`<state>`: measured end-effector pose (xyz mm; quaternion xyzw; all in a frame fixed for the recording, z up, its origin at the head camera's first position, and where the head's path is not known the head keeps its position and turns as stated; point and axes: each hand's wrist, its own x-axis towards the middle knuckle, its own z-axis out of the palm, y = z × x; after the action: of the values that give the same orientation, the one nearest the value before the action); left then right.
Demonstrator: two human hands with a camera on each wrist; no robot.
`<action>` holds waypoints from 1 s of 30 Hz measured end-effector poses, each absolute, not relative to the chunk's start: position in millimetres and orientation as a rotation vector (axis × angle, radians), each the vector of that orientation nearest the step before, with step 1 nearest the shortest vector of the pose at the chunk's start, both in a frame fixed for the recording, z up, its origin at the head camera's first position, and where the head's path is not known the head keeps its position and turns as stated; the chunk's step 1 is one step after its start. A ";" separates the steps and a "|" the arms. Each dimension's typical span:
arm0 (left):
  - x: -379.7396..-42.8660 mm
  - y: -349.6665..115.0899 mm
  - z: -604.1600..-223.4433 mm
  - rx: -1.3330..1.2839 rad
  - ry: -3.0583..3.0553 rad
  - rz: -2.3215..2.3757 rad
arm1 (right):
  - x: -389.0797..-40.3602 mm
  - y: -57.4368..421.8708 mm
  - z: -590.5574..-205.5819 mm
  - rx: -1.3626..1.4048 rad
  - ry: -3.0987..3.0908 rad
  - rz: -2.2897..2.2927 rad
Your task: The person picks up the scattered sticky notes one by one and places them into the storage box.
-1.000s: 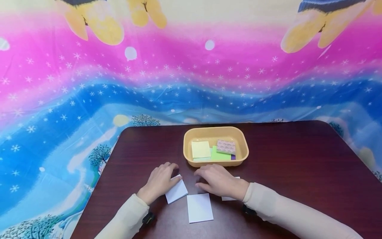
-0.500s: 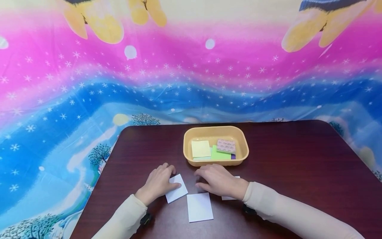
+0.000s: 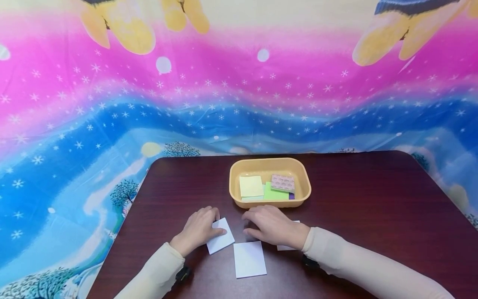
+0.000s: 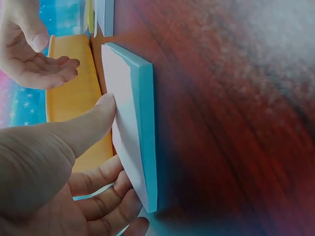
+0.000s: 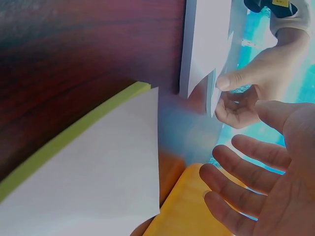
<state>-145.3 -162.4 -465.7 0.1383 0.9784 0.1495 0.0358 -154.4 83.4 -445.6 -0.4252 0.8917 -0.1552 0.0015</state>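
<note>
In the head view my left hand lies at a tilted white sticky note pad. The left wrist view shows this pad has a teal edge; the thumb presses on its top and the curled fingers are at its far edge. My right hand hovers with relaxed, apart fingers and nothing in them. Partly hidden beneath it lies a second white pad, whose edge looks yellow-green in the right wrist view. Between the hands, nearer to me, is a third white pad, lying flat.
A yellow plastic basket stands just beyond the hands. Inside are a pale yellow pad, a green one and a pink patterned one. Behind the dark wooden table hangs a printed cloth.
My left thumb has slid down from the pad's upper corner toward its middle, and the left hand has drawn back slightly. The right hand stays nearly still.
</note>
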 end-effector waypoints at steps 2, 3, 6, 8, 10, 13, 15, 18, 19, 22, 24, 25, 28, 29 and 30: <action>-145.5 -162.1 -465.4 0.426 3.003 0.466 | -154.4 83.1 -444.9 -1.338 2.799 -0.491; -145.5 -161.8 -465.0 0.427 3.003 0.467 | -154.3 82.9 -444.5 -1.342 2.800 -0.492; -145.4 -161.0 -463.9 0.430 3.003 0.471 | -154.2 82.0 -443.2 -1.352 2.802 -0.491; -145.3 -160.5 -463.5 0.433 3.001 0.475 | -154.3 81.1 -442.4 -1.355 2.799 -0.493; -145.0 -160.3 -463.0 0.429 2.993 0.479 | -154.7 79.9 -441.8 -1.351 2.793 -0.500; -144.3 -160.3 -462.2 0.419 2.977 0.491 | -155.6 78.1 -441.0 -1.344 2.791 -0.505; -143.8 -160.6 -461.8 0.409 2.968 0.493 | -156.3 77.1 -440.8 -1.340 2.795 -0.505; -143.1 -161.1 -461.8 0.399 2.956 0.498 | -157.0 75.7 -440.8 -1.339 2.805 -0.496; -142.9 -161.2 -461.6 0.398 2.955 0.497 | -157.2 75.4 -440.7 -1.338 2.807 -0.493; -142.5 -161.7 -461.5 0.410 2.962 0.491 | -157.6 74.4 -440.6 -1.331 2.813 -0.486; -142.2 -162.3 -461.2 0.420 2.972 0.481 | -157.8 73.7 -440.6 -1.328 2.816 -0.480; -142.1 -162.6 -461.0 0.426 2.979 0.477 | -157.8 73.4 -440.4 -1.327 2.817 -0.479; -142.1 -163.5 -460.1 0.441 3.001 0.464 | -157.6 72.5 -439.8 -1.330 2.817 -0.478; -142.0 -163.7 -459.4 0.448 3.008 0.461 | -157.5 72.3 -439.4 -1.330 2.818 -0.479; -141.9 -163.9 -458.8 0.455 3.015 0.458 | -157.4 72.1 -439.2 -1.331 2.818 -0.481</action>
<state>-141.9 -163.9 -458.8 0.1475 0.9774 0.1485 0.0290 -157.4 72.1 -439.2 -0.4221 0.8936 -0.1527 -0.0058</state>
